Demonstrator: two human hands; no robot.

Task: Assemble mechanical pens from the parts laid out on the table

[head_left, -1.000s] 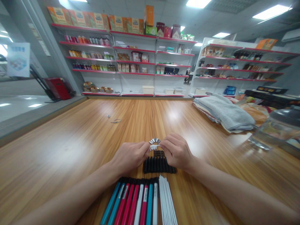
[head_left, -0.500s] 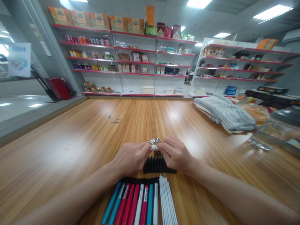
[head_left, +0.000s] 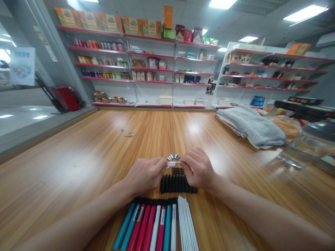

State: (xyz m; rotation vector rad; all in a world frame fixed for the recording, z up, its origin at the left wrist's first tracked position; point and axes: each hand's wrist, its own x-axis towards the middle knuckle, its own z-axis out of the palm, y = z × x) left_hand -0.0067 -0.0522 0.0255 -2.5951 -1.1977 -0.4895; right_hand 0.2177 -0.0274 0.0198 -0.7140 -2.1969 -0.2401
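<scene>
My left hand (head_left: 146,176) and my right hand (head_left: 200,169) face each other with fingertips pinched. Between them runs a short thin white piece (head_left: 173,162), one end at each set of fingertips. Small white parts (head_left: 171,166) lie in a row just under it. Behind these, silver cone-shaped tips (head_left: 173,157) form an arc. Small dark springs or coils (head_left: 178,171) lie nearer me, too small to name surely. Black grip sleeves (head_left: 178,183) line up below, partly behind my right hand. Closest are pen barrels (head_left: 149,225) in blue, red and white, beside thin white refills (head_left: 187,225).
A loose ring-like strip (head_left: 130,134) and a tiny metal bit (head_left: 122,129) lie on the wooden table (head_left: 78,164). Folded striped cloth (head_left: 253,125) and a clear water jug (head_left: 305,143) stand at right. Stocked shelves (head_left: 151,82) line the back.
My fingertips have drawn slightly apart, and the thin white piece now shows between them. My right hand has risen a little, uncovering more of the black sleeves and the small white parts.
</scene>
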